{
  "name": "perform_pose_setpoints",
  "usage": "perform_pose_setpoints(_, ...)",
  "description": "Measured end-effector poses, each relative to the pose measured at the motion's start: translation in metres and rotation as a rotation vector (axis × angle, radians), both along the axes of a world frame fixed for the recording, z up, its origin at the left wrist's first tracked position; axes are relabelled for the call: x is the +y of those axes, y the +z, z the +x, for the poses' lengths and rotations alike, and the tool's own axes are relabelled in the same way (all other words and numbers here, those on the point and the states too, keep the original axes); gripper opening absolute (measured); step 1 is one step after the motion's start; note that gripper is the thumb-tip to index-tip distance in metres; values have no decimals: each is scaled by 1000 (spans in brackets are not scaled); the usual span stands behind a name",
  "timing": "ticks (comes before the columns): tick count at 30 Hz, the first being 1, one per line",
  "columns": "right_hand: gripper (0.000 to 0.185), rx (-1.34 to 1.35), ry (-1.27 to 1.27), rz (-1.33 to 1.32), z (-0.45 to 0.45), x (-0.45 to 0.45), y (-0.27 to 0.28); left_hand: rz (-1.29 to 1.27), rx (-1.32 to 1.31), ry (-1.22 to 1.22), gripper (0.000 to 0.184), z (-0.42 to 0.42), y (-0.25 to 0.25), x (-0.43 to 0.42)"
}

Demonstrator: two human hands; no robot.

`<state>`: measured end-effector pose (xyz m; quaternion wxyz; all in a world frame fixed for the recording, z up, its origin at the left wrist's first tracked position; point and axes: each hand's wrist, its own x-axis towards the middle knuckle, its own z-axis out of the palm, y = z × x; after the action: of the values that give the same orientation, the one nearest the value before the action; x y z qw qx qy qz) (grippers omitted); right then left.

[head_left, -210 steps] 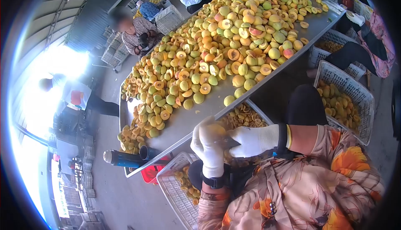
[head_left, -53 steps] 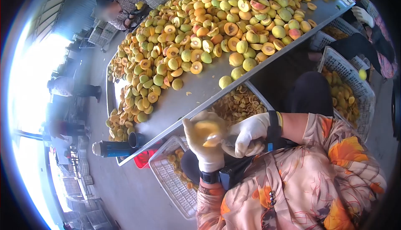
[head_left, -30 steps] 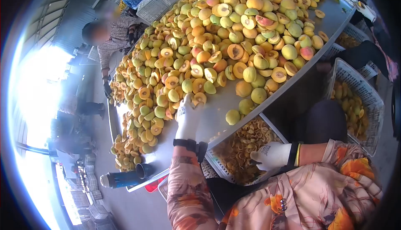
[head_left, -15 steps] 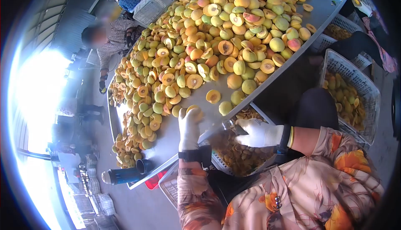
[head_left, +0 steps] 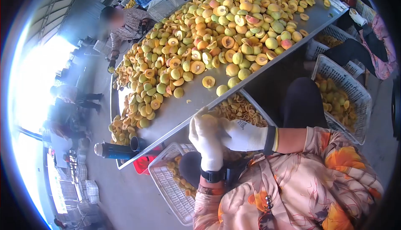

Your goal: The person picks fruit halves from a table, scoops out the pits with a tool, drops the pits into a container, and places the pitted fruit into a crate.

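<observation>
My left hand (head_left: 206, 140), in a white glove with a black band at the wrist, is closed around a yellow fruit piece, of which only a blurred bit shows at the fingertips. Against it sits my right hand (head_left: 244, 134), also white-gloved and closed; what it holds is hidden. Both are just off the near edge of the metal table (head_left: 179, 109). Below and behind them is a crate of cut pieces (head_left: 240, 109). A large heap of halved yellow-green fruit (head_left: 209, 42) covers much of the table, and one half (head_left: 208, 81) lies apart from it, cut face up.
A white crate (head_left: 167, 180) with fruit stands at lower left, another (head_left: 363, 100) at right. A blue flask (head_left: 112, 150) and dark cup (head_left: 135, 143) are at the table's left corner, above a red container (head_left: 143, 165). A person (head_left: 125, 25) reaches to the table's far-left edge; others sit farther off.
My left hand has come back from over the table with a fruit half and met my right hand. The person at the far left still has an arm at the table's edge.
</observation>
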<state>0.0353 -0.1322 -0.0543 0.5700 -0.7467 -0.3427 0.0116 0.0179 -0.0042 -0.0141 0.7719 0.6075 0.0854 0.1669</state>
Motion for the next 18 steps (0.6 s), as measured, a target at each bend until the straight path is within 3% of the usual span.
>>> perform_pose_setpoints(2,28,5,34,-22,-4,1,-2,60,-38,68,42,-4,2,-2)
perform_pose_setpoints(4,33,-306,55,-79,-4,8,-17,99,-78,77,42,-8,5,0)
perform_pose_setpoints(6,35,-359,100,-56,-5,8,-22,103,-76,63,41,-8,10,2)
perform_pose_setpoints(8,34,-153,172,45,-8,0,10,107,-84,41,40,-8,13,5)
perform_pose_setpoints(10,28,-120,210,179,-6,2,19,113,-98,6,40,-6,13,10)
perform_pose_setpoints(12,21,163,332,133,-4,-5,34,156,-92,-92,41,-4,19,16)
perform_pose_setpoints(14,16,691,526,-98,-2,-21,67,177,-82,-191,43,-3,25,17)
perform_pose_setpoints(18,13,1117,831,174,0,-27,55,60,-140,-310,47,-2,16,15)
